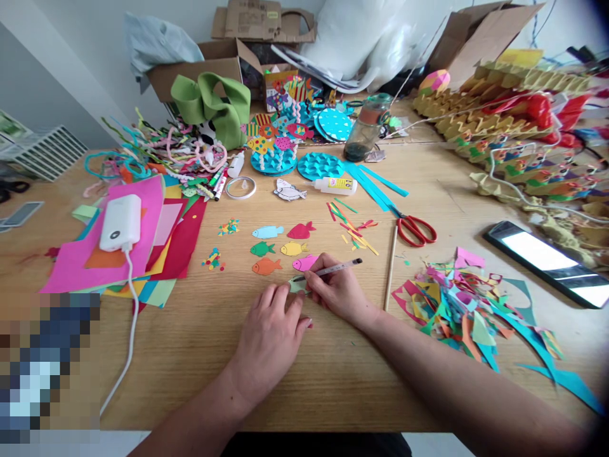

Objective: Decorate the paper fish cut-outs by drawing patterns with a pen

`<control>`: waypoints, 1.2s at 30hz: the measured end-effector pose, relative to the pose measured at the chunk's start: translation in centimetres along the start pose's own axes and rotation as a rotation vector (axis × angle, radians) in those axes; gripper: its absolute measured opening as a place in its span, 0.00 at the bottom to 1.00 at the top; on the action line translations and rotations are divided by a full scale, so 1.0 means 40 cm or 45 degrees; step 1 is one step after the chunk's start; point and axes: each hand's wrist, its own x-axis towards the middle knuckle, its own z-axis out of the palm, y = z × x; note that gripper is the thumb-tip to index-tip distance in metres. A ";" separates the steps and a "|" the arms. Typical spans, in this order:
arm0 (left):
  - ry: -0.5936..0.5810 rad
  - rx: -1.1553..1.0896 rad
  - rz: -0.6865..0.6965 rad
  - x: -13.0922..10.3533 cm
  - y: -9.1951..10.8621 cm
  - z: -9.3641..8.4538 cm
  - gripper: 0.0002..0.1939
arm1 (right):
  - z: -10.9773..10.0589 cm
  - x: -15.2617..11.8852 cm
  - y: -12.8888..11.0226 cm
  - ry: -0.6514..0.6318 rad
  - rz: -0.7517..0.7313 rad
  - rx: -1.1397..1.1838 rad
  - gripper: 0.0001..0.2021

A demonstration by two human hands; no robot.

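Observation:
My right hand is closed around a slim pen, its tip down on a small pale green paper piece. Flat on the table, my left hand has its fingers stretched out, fingertips at that piece's near edge. Part of the green piece is hidden by my fingers. Just beyond lie cut paper fish: a pink fish, an orange fish, a yellow fish, a green fish, a red fish and a light blue fish.
Red-handled scissors, a wooden stick, paper scraps and a phone lie on the right. Coloured paper sheets bear a white power bank with a cable on the left. A glue bottle and glass jar are farther back.

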 end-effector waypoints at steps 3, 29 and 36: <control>-0.007 -0.005 -0.001 0.000 -0.001 0.000 0.14 | 0.000 0.000 -0.001 -0.002 -0.006 0.000 0.12; -0.023 -0.021 -0.007 0.002 -0.003 0.002 0.15 | -0.002 0.002 0.008 -0.030 -0.021 -0.042 0.11; -0.023 -0.020 0.000 0.002 -0.003 0.006 0.16 | -0.003 0.001 0.008 -0.032 -0.033 -0.043 0.09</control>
